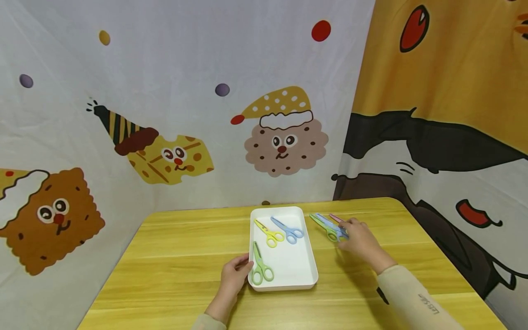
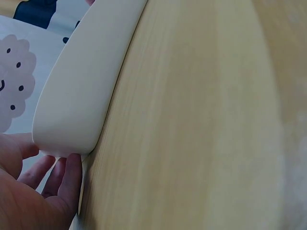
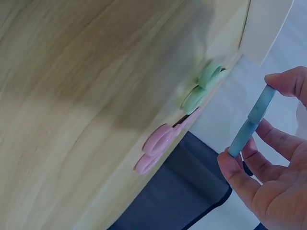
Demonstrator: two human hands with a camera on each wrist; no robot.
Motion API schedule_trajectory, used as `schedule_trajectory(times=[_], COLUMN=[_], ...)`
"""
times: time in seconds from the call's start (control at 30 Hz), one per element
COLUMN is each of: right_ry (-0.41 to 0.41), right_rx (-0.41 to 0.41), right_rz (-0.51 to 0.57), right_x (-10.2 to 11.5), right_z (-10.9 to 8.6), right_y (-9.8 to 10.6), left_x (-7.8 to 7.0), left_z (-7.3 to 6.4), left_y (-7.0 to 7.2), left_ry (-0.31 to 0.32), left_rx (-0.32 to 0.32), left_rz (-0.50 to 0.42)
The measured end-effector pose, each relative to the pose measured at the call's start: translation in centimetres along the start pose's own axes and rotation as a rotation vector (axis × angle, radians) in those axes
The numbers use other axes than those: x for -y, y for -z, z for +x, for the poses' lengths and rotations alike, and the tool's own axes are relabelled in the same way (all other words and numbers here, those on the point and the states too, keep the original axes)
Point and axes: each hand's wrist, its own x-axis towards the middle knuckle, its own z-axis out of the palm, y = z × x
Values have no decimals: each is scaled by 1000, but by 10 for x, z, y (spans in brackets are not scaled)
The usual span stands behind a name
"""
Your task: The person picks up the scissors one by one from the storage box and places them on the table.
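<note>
My right hand (image 1: 360, 240) pinches blue scissors (image 3: 252, 122) by their handle loops, raised off the table to the right of the tray. Close by, green scissors (image 3: 206, 81) and pink scissors (image 3: 158, 143) lie on the table; in the head view the hand partly covers the pink pair. My left hand (image 1: 234, 275) grips the left wall of a white tray (image 1: 293, 268), thumb at the rim and fingers against the outside. Inside the tray lie yellow scissors (image 1: 272, 239), another blue pair of scissors (image 1: 292, 235) and another green pair of scissors (image 1: 257, 270).
The tray stands on a wood-grain table (image 1: 185, 243). Behind and beside the table hangs a white cloth (image 1: 185, 68) printed with cartoon snacks, and an orange and black printed cloth (image 1: 392, 82) hangs at the right.
</note>
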Motion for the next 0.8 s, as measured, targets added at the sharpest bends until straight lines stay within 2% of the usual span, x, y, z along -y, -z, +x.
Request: schedule_trajectory(times=[0.43,0.8], right_ry=[-21,-47], right_rx=[2,-7], right_rz=[19,38], right_x=[-10,-26], right_z=[-1,0], right_y=[4,5], left_x=[0,1], left_z=[0,2], left_y=[0,0], left_ry=[8,2], left_rx=[4,0], left_rz=[-3,-1])
